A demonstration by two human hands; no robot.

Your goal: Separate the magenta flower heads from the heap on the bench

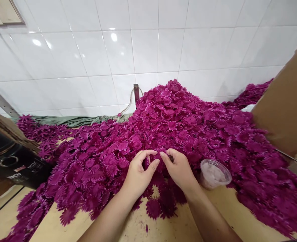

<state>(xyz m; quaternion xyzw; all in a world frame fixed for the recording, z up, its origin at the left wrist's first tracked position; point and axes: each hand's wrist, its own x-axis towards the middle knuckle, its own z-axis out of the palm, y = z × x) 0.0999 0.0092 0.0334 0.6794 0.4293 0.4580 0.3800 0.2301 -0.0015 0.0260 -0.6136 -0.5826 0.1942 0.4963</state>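
White tiled wall (201,47) across the back, lamp glare on several tiles. Against it, a broad heap of magenta flower heads (178,117), peaked just right of centre, spreading to both sides and down toward the wearer. Pale yellowish tabletop (168,232) under it, bare patches along the near edge, some dark specks. Brown cardboard box (286,97) at far right, flowers reaching its base. Black container (17,164) at far left, metal ring and partial lettering "VACU", flowers beside it. Green cloth (88,120) bunched along the wall's foot, left of the peak.

Left hand (138,174) and right hand (180,169) at the heap's near edge, centre, fingertips facing and close together. Fingers bent on both; left thumb and forefinger apart, magenta petals showing between. Whether either grasps a flower, cannot tell: same colour behind. Clear plastic cup (213,173), whitish contents, just beside the right wrist. Dark upright post (136,94) against the wall, pale cord (131,101) looping by it. Smallest: magenta scrap (146,228) on the tabletop between the forearms.
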